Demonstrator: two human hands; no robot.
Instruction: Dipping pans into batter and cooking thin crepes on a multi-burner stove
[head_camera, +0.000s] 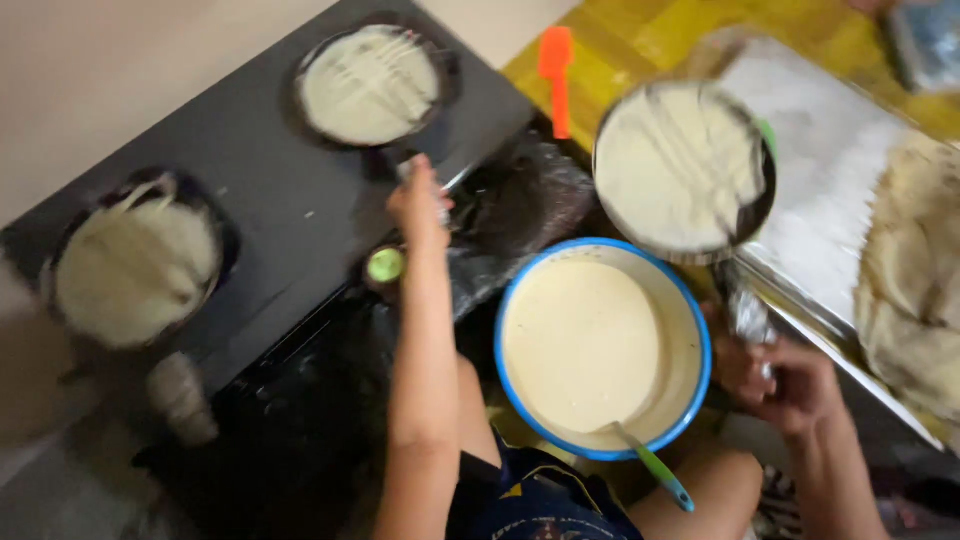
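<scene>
At lower right, right hand (790, 385) wraps tight round foil-covered handle (748, 312) of a pan (683, 170), held above blue-rimmed batter bowl (605, 345). Pan looks heavy w/ thin wet batter, likely hot; grip by handle only. Left hand (418, 205) closes on handle of far pan (370, 85) on stove (270, 210).

Batter-coated pan (683, 168) held level, far pan (370, 84) on stove
</scene>
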